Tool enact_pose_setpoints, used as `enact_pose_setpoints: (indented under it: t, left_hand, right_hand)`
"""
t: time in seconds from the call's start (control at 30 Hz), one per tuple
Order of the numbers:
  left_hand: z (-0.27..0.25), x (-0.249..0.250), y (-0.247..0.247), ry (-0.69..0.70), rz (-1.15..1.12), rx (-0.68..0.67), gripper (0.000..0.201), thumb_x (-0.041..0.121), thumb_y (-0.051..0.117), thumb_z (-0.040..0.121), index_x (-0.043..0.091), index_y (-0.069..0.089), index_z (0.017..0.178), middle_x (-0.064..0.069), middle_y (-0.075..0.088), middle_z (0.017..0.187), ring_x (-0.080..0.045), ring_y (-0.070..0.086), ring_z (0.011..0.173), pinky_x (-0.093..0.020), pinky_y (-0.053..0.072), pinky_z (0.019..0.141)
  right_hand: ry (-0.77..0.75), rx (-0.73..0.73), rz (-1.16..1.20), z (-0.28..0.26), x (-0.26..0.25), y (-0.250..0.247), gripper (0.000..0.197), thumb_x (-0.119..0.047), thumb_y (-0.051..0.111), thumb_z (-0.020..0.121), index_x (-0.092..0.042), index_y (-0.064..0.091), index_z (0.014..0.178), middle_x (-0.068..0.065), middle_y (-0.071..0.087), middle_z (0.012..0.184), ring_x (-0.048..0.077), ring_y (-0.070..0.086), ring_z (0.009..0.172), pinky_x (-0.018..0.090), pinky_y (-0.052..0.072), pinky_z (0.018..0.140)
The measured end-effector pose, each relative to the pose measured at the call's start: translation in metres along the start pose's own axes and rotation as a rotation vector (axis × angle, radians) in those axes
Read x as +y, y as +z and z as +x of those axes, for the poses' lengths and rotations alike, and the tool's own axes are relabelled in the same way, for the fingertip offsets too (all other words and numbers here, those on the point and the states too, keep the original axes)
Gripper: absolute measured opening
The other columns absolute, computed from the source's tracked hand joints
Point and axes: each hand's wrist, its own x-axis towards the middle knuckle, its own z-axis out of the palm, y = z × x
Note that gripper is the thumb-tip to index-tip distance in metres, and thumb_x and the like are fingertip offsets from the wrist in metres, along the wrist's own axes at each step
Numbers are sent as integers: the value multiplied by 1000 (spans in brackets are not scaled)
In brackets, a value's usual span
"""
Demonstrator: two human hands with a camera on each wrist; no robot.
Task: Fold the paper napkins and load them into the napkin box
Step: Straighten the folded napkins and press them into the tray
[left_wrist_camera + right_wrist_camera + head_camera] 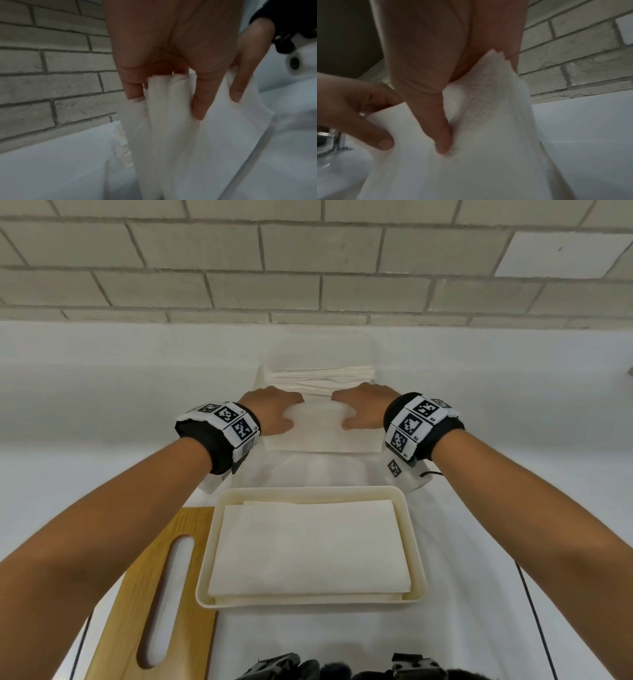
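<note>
A white paper napkin point(320, 428) is held just above the white table between my two hands, folded over with its round fold toward me. My left hand point(284, 416) grips its left end, and in the left wrist view the napkin point(171, 121) bunches between the curled fingers point(200, 102) and the thumb. My right hand point(352, 412) grips the right end, the thumb point(442, 132) pressing into the napkin point(488, 155). The cream napkin box point(412, 542) lies nearer to me with folded napkins point(308, 546) flat inside.
A stack of unfolded white napkins point(322, 378) sits just behind the hands, near the grey brick wall point(308, 261). A wooden board with a handle slot point(137, 594) lies left of the box, partly under it. Thin black cables point(534, 611) run along the table's right side.
</note>
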Motion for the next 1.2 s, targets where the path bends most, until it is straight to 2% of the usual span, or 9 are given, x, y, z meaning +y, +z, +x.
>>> enact_pose_setpoints:
  t: [0.2, 0.37, 0.5, 0.63, 0.73, 0.8, 0.9, 1.1, 1.2]
  left_hand:
    - [5, 6, 7, -37, -17, -107, 63, 31, 61, 85, 30, 30, 140, -9, 55, 123, -28, 55, 106, -34, 46, 84]
    - [1, 12, -1, -13, 93, -52, 41, 27, 49, 92, 27, 45, 133, -10, 55, 123, -29, 53, 110, -30, 40, 81]
    - [-4, 17, -30, -20, 50, 354, 48, 28, 57, 85, 30, 46, 132, -7, 55, 125, -28, 49, 119, -35, 36, 95]
    - [-10, 2, -43, -101, -702, 743, 120, 31, 83, 66, 22, -2, 150, -9, 21, 151, -23, 20, 140, -37, 20, 113]
    - [-6, -1, -27, -119, -1110, 419, 119, 21, 85, 64, 19, 3, 150, -5, 39, 143, -19, 39, 132, -29, 37, 103]
    - [-4, 0, -17, -51, -1079, 209, 86, 16, 82, 68, 16, 36, 140, -1, 55, 130, -19, 51, 122, -34, 45, 99]
    - [-5, 5, -11, -21, -960, 43, 60, 15, 76, 77, 20, 48, 130, 4, 58, 120, -16, 54, 115, -39, 47, 98]
    - [-3, 15, -9, 64, -886, 127, 55, 4, 70, 80, 7, 48, 130, 0, 56, 117, -11, 51, 104, -8, 44, 76]
    - [-1, 19, -11, -15, -1046, 118, 46, 13, 68, 84, 15, 53, 127, 2, 59, 114, -14, 55, 107, -21, 50, 85]
  right_hand:
    - [34, -91, 42, 6, 0, 4, 61, -26, 67, 83, -22, 38, 137, 10, 54, 126, 28, 54, 110, 32, 44, 82]
    - [-29, 24, 39, 8, -6, 1, 58, -37, 70, 79, -26, 43, 129, 4, 59, 116, 23, 54, 104, 31, 41, 79]
    - [-14, 185, 209, 11, -15, -11, 46, -21, 64, 85, -17, 50, 128, 9, 56, 126, 28, 53, 114, 29, 41, 83]
    - [2, 338, 969, 5, -7, -16, 44, -14, 71, 81, -8, 55, 121, 10, 61, 121, 24, 58, 109, 33, 46, 95]
    - [-34, 307, 1200, 3, -7, -8, 50, -11, 72, 79, -6, 52, 125, 10, 61, 122, 24, 60, 109, 40, 49, 96]
    - [-33, 243, 1152, 1, -8, -1, 57, -12, 74, 77, -7, 50, 129, 9, 60, 125, 24, 58, 113, 41, 47, 99]
    - [12, 167, 1079, 1, -2, 11, 65, -9, 77, 72, -9, 50, 131, 7, 58, 129, 22, 52, 120, 40, 41, 105]
    - [64, 210, 971, -8, 4, 11, 62, 8, 57, 86, 5, 28, 141, 22, 41, 142, 33, 40, 131, 37, 32, 110]
    - [15, 224, 1095, -5, 2, 8, 56, -8, 71, 81, -2, 48, 132, 13, 55, 130, 25, 51, 123, 31, 41, 103]
